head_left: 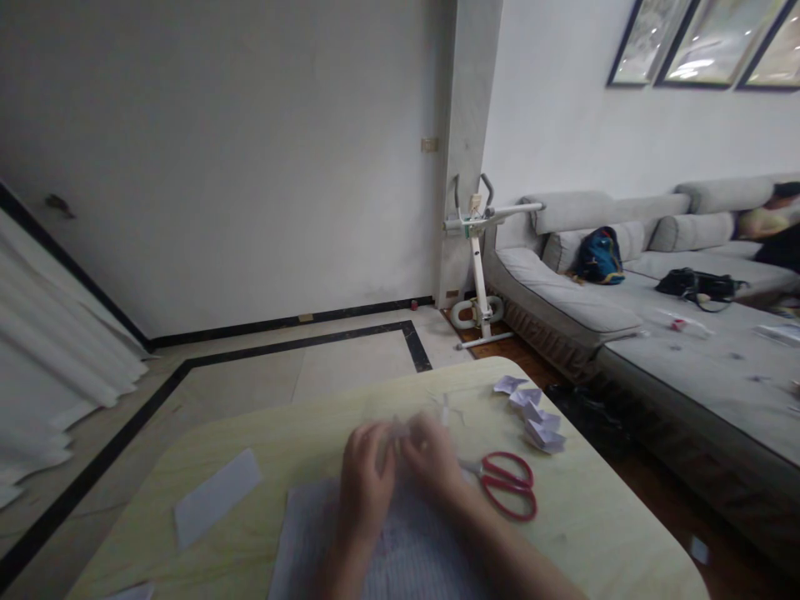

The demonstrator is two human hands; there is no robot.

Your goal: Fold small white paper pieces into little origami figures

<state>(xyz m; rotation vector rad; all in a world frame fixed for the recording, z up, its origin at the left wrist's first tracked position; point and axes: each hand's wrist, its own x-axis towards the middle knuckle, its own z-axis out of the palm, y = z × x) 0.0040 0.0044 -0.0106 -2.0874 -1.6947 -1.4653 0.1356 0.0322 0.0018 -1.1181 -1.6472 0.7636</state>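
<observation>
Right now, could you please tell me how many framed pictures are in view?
3, side by side on the wall above the sofa: left one, middle one, right one. The view's edge cuts them off; more may lie beyond.

No legible text, labels or numbers anywhere.

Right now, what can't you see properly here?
In the head view:
Small piece between left hand and right hand: blurred, partly covered by them.
Scissors: blades hidden by the right hand.
Lined sheet: too blurred to read.
Lower-left paper: cut off by bottom edge.
</observation>
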